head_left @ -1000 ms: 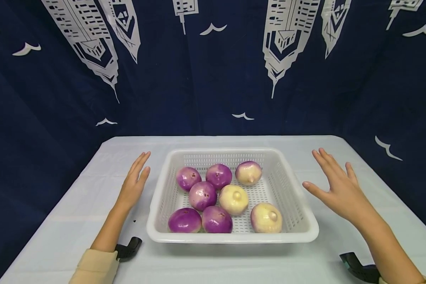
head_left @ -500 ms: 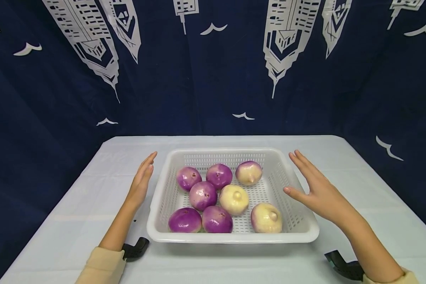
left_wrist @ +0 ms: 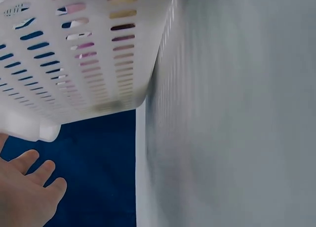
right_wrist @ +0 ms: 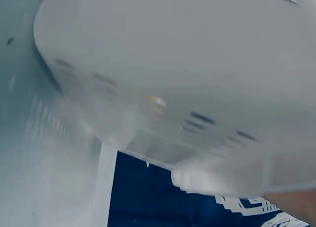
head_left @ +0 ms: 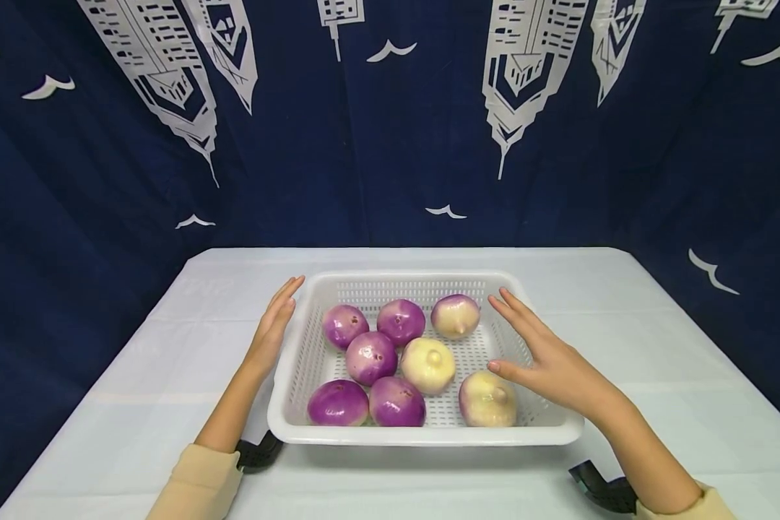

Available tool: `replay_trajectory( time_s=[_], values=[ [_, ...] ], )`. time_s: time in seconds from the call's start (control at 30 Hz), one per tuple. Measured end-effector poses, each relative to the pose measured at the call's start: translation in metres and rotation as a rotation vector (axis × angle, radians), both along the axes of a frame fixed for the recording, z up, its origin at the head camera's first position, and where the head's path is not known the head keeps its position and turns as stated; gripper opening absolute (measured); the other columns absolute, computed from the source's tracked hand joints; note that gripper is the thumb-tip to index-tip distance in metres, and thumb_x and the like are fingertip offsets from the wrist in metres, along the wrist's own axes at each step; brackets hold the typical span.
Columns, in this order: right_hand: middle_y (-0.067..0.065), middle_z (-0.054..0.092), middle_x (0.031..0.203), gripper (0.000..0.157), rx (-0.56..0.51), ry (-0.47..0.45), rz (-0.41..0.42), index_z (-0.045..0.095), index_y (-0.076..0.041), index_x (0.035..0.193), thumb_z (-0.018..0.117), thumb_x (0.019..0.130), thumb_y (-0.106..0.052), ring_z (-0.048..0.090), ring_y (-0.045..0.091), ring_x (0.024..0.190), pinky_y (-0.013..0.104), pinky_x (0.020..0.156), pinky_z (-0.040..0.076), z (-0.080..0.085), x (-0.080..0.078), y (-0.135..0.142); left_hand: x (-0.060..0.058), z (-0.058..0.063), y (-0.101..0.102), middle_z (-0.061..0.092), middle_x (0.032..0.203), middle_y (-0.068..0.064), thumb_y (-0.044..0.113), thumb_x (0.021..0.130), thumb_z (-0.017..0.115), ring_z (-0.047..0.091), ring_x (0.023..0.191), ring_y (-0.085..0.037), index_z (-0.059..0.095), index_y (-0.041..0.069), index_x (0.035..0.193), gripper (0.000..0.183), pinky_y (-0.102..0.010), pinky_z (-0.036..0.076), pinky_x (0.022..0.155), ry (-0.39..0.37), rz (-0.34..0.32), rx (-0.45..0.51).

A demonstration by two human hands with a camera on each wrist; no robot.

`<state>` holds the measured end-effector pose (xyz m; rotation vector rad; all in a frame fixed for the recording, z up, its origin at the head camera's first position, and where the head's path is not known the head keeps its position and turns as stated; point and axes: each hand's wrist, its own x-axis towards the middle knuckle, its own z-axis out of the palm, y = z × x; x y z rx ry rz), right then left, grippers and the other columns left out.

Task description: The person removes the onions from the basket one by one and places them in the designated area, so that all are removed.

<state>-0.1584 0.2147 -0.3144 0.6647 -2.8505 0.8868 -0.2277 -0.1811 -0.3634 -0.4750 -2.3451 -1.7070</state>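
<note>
A white perforated plastic basket (head_left: 429, 435) stands on the table, holding several glossy, round, turnip-like vegetables. Some are mostly purple, such as the one at front left (head_left: 338, 404); others are pale yellow, like the one at front right (head_left: 487, 399). My left hand (head_left: 269, 336) is beside the basket's left rim, fingers extended; its fingers also show in the left wrist view below the basket wall (left_wrist: 131, 44). My right hand (head_left: 549, 365) overlaps the basket's right side in the head view, thumb and fingers spread. Neither hand holds anything. In the right wrist view the basket's side looks blurred.
A white cloth covers the table (head_left: 130, 375). Behind it hangs a dark blue curtain (head_left: 390, 159) with white building prints. Each wrist carries a black curved mount, the left one (head_left: 258, 453) close to the basket's front left corner.
Both hands have moved inward toward the basket, the right one farther, from beside it to over its right rim. The basket and its contents have not moved.
</note>
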Motion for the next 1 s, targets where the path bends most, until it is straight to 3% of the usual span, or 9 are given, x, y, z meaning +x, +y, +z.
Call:
replay_trajectory(
  time_s=[0.23, 0.63, 1.0],
  values=[
    [-0.003, 0.002, 0.155, 0.083, -0.044, -0.054, 0.062, 0.01, -0.036, 0.144, 0.064, 0.081, -0.035, 0.015, 0.04, 0.137, 0.07, 0.093, 0.025, -0.006, -0.001, -0.006, -0.002, 0.0, 0.005, 0.014, 0.153, -0.003, 0.031, 0.095, 0.028, 0.005, 0.141, -0.024, 0.033, 0.02, 0.141, 0.048, -0.06, 0.004, 0.109, -0.023, -0.027, 0.049],
    [0.0, 0.001, 0.155, 0.088, -0.032, -0.146, 0.082, 0.003, -0.038, 0.144, 0.063, 0.08, -0.043, 0.013, 0.037, 0.138, 0.066, 0.097, 0.026, -0.005, 0.002, -0.012, -0.001, -0.004, 0.004, 0.008, 0.154, -0.003, 0.028, 0.093, 0.03, 0.001, 0.141, -0.029, 0.029, 0.02, 0.142, 0.05, -0.064, 0.005, 0.106, -0.086, -0.091, 0.08],
    [0.015, 0.006, 0.153, 0.091, 0.05, -0.195, 0.128, 0.011, -0.019, 0.146, 0.061, 0.078, -0.051, 0.015, 0.04, 0.137, 0.061, 0.1, 0.027, -0.008, 0.002, -0.019, -0.001, -0.008, 0.003, 0.005, 0.154, -0.001, 0.023, 0.092, 0.033, -0.001, 0.141, -0.03, 0.028, 0.018, 0.143, 0.051, -0.064, 0.01, 0.105, -0.113, -0.121, 0.089]
  ],
)
